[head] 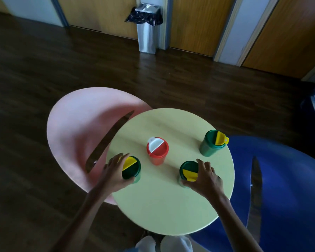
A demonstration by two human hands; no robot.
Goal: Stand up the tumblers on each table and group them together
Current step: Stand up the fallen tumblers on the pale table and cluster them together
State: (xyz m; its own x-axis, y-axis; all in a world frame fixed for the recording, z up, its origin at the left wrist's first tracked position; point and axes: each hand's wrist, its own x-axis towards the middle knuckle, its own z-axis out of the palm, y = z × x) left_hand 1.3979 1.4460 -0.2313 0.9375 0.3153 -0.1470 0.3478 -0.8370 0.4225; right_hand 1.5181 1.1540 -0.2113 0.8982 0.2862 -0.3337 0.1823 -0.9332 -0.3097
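Tumblers: four, lidded plastic, all upright on round pale yellow-green table [162, 206].

- Green tumbler with half-yellow lid [131, 169] near left edge. Gripped from the side by left hand [114, 172], fingers and thumb curled round the body.
- Second green tumbler with yellow flap lid [188, 169] at near right. Gripped the same way by right hand [206, 179].
- Red tumbler with white-and-red lid [157, 151] at centre, untouched.
- Third green tumbler with raised yellow flap [210, 144] at far right edge, untouched, well apart from the rest.

Progress: standing-up apparently finished on this table. Grouping not yet done, all four spread out. Probably next: drawing both held tumblers in beside the red one, then fetching the far-right one. Other tables not in view.

Surroundings: pink moulded chair [76, 124] to left, blue chair [289, 179] to right, steel bin with dark liner [146, 39] against wooden doors, dark plank floor [44, 70].
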